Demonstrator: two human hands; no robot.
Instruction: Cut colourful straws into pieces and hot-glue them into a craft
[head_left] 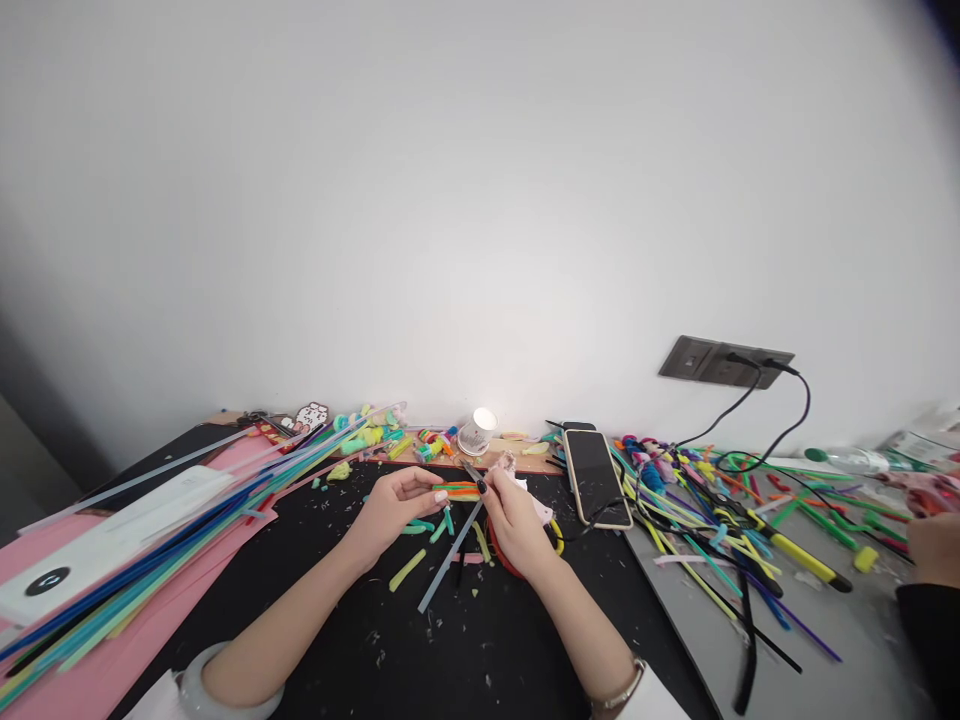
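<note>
My left hand (401, 510) is closed in a pinch on the left end of a short bundle of orange and green pipe cleaners (459, 489). At the bundle's other end my right hand (516, 520) is closed around a metal-tipped tool (471, 469); its exact kind is partly hidden by the fingers. Red and yellow curved parts show beneath the right palm. A grey-blue strip (450, 560) slants down from between the hands to the black mat (420, 650). Short teal pieces (448, 522) and a pale yellow piece (407, 571) lie below the hands.
A lit white cup (478, 432) stands by the wall. Right of it lie a phone (598, 475), tangled pipe cleaners and yellow-black pliers (802, 558). Long stems (187, 530) cover pink sheets at left. Cables hang from a wall socket (724, 362). Another person's hand (934, 548) is at far right.
</note>
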